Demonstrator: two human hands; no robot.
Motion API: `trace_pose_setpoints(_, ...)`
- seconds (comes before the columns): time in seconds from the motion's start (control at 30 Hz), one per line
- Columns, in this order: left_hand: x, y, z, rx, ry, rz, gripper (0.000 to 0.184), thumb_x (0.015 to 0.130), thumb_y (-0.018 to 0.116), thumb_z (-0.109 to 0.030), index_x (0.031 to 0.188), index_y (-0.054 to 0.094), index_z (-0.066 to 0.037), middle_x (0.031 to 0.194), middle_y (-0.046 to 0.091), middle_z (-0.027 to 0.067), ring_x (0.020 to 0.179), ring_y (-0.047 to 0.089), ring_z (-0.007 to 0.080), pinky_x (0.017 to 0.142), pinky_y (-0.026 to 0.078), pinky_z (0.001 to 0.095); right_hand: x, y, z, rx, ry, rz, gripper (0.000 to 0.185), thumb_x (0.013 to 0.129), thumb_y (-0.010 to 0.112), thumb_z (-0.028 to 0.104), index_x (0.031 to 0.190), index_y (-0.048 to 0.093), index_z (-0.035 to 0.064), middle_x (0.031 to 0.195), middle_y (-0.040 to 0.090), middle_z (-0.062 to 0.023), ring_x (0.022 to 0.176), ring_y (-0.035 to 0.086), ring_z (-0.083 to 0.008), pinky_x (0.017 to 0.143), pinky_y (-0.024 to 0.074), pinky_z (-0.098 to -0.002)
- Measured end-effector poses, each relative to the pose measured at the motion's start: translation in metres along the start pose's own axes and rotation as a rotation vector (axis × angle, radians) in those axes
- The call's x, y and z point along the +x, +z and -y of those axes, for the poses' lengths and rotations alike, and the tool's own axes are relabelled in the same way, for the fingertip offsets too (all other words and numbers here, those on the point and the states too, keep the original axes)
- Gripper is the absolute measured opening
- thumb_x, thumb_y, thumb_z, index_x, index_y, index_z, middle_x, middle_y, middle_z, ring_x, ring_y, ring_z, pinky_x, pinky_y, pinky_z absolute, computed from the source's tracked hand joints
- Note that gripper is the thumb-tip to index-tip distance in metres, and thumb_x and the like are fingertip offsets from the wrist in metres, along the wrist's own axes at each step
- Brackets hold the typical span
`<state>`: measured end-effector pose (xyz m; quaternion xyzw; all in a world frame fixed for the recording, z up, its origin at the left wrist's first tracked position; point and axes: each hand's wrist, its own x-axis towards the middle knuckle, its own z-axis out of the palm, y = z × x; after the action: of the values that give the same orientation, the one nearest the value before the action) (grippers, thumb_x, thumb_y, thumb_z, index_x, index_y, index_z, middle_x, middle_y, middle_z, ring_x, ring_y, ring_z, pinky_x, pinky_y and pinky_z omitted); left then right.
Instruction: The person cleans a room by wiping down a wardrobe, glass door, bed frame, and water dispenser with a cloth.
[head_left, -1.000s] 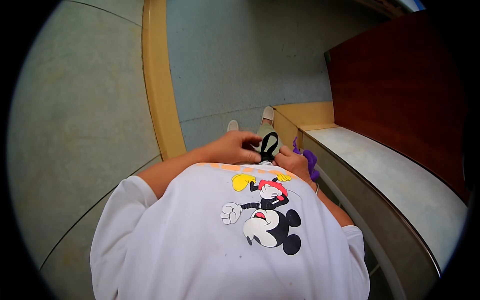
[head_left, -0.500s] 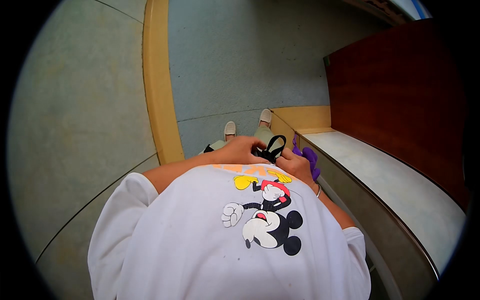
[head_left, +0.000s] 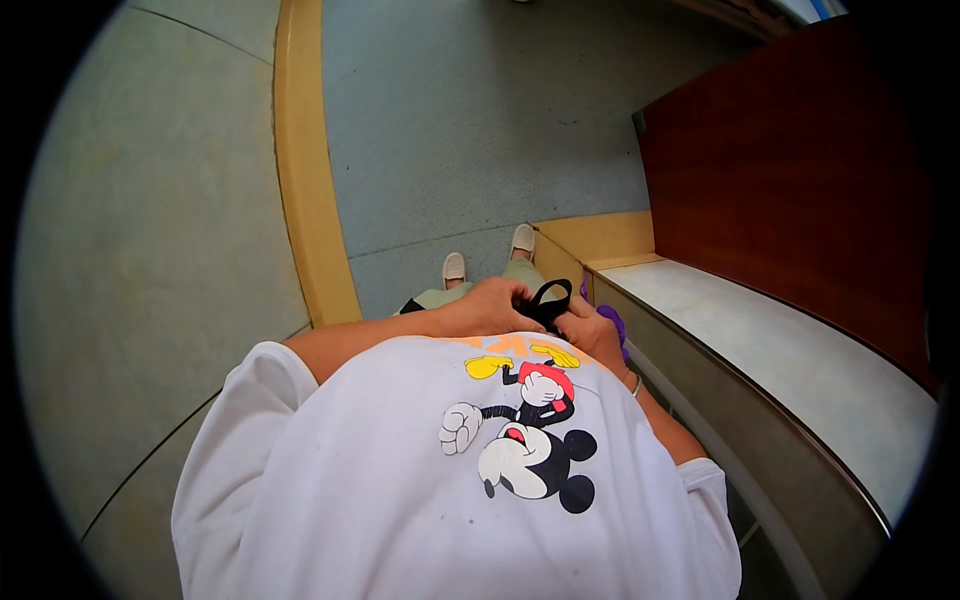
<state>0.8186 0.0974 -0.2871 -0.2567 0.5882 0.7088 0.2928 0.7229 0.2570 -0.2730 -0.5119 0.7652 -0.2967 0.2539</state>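
Note:
At my waist is a black strap, bent into a loop that stands up between my hands. My left hand has its fingers curled onto the strap's left side. On the loop's other side, my right hand is closed around the strap's lower right part. Something purple and soft-looking shows behind my right hand; I cannot make out its kind. The lower end of the strap is hidden by my hands and my white T-shirt.
My light shoes stand on the grey-blue floor. Tiled wall with yellow trim runs along the left. To the right are a pale ledge, a grey pipe and a dark red-brown panel.
The view has shifted slightly. The black loop leans a little more to the right and less of the purple thing shows behind my right hand. Both hands stay at the strap.

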Motion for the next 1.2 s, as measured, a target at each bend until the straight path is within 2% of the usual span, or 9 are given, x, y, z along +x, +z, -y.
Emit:
trace_pose_setpoints(0.13, 0.0, -0.002, -0.002, -0.077, -0.069, 0.004, 0.034, 0.065, 0.069, -0.013, 0.093, 0.055, 0.001, 0.084, 0.057, 0.006, 0.078, 0.051, 0.0112, 0.071, 0.041, 0.0224, 0.007, -0.018, 0.019, 0.002, 0.072, 0.002, 0.007, 0.067, 0.061, 0.014, 0.071, 0.057, 0.0097, 0.067, 0.048, -0.0065, 0.057, 0.055, -0.0245, 0.046, 0.0426, -0.0326)
trace_pose_setpoints(0.2, 0.005, 0.001, 0.005, -0.049, 0.044, -0.083, 0.034, 0.06, 0.068, -0.017, 0.086, 0.058, 0.002, 0.077, 0.059, 0.0091, 0.07, 0.053, 0.0128, 0.062, 0.043, 0.024, 0.011, -0.018, 0.024, 0.101, -0.04, -0.083, 0.008, 0.067, 0.061, 0.013, 0.074, 0.059, 0.0098, 0.065, 0.049, -0.0067, 0.056, 0.055, -0.0244, 0.046, 0.0427, -0.0328)
trace_pose_setpoints(0.33, 0.0, 0.0, -0.006, -0.064, -0.065, -0.025, 0.033, 0.064, 0.068, -0.011, 0.092, 0.056, 0.001, 0.084, 0.058, 0.0066, 0.077, 0.052, 0.0125, 0.071, 0.042, 0.0231, 0.021, -0.009, 0.018, 0.082, -0.01, -0.127, 0.009, 0.067, 0.061, 0.012, 0.076, 0.06, 0.0104, 0.065, 0.05, -0.0069, 0.056, 0.055, -0.0241, 0.046, 0.0428, -0.0327)
trace_pose_setpoints(0.47, -0.003, -0.001, -0.008, 0.005, -0.041, -0.011, 0.035, 0.063, 0.07, -0.014, 0.092, 0.056, 0.001, 0.083, 0.058, 0.0065, 0.076, 0.053, 0.0126, 0.069, 0.042, 0.0237, 0.024, -0.008, 0.002, 0.086, 0.062, 0.065, 0.009, 0.066, 0.062, 0.012, 0.075, 0.061, 0.0097, 0.068, 0.053, -0.0079, 0.057, 0.055, -0.0261, 0.051, 0.0435, -0.0341)
trace_pose_setpoints(0.57, 0.001, -0.009, -0.015, 0.104, -0.002, 0.001, 0.036, 0.063, 0.071, -0.017, 0.091, 0.056, 0.001, 0.082, 0.059, 0.007, 0.075, 0.053, 0.0122, 0.068, 0.042, 0.0243, 0.042, -0.018, -0.007, 0.063, -0.034, 0.199, 0.011, 0.065, 0.064, 0.014, 0.074, 0.062, 0.0087, 0.067, 0.056, -0.0084, 0.059, 0.056, -0.0266, 0.054, 0.0445, -0.0339)
trace_pose_setpoints(0.73, 0.002, -0.013, -0.018, 0.23, 0.037, -0.008, 0.038, 0.062, 0.071, -0.021, 0.088, 0.057, 0.001, 0.079, 0.061, 0.0083, 0.072, 0.054, 0.013, 0.066, 0.043, 0.0262, 0.057, -0.027, -0.003, 0.315, 0.224, 0.42, 0.012, 0.064, 0.065, 0.011, 0.075, 0.064, 0.0045, 0.067, 0.061, -0.0116, 0.06, 0.06, -0.0206, 0.056, 0.046, -0.0295)
trace_pose_setpoints(0.87, 0.0, -0.011, -0.013, 0.239, 0.021, 0.007, 0.038, 0.062, 0.071, -0.021, 0.088, 0.057, 0.001, 0.078, 0.061, 0.009, 0.072, 0.054, 0.0131, 0.066, 0.043, 0.0262, 0.05, -0.005, -0.016, 0.225, 0.132, 0.362, 0.011, 0.062, 0.064, 0.012, 0.071, 0.063, 0.0053, 0.063, 0.06, -0.0097, 0.056, 0.059, -0.0191, 0.053, 0.0461, -0.0277)
trace_pose_setpoints(1.03, -0.002, -0.015, -0.012, 0.288, 0.049, 0.033, 0.038, 0.066, 0.068, -0.024, 0.091, 0.056, 0.002, 0.082, 0.06, 0.0087, 0.075, 0.054, 0.0143, 0.069, 0.043, 0.0263, 0.049, 0.006, -0.013, 0.176, 0.199, 0.349, 0.009, 0.06, 0.064, 0.013, 0.065, 0.06, 0.0065, 0.06, 0.059, -0.0071, 0.055, 0.058, -0.0173, 0.052, 0.0456, -0.0275)
trace_pose_setpoints(1.2, -0.01, -0.019, -0.009, 0.099, 0.102, 0.141, 0.038, 0.071, 0.062, -0.026, 0.097, 0.054, 0.002, 0.087, 0.059, 0.0106, 0.077, 0.052, 0.0155, 0.072, 0.041, 0.0266, 0.049, 0.009, -0.012, 0.219, 0.268, 0.388, 0.009, 0.06, 0.065, 0.014, 0.064, 0.06, 0.0066, 0.059, 0.059, -0.0045, 0.054, 0.056, -0.0135, 0.052, 0.045, -0.0263)
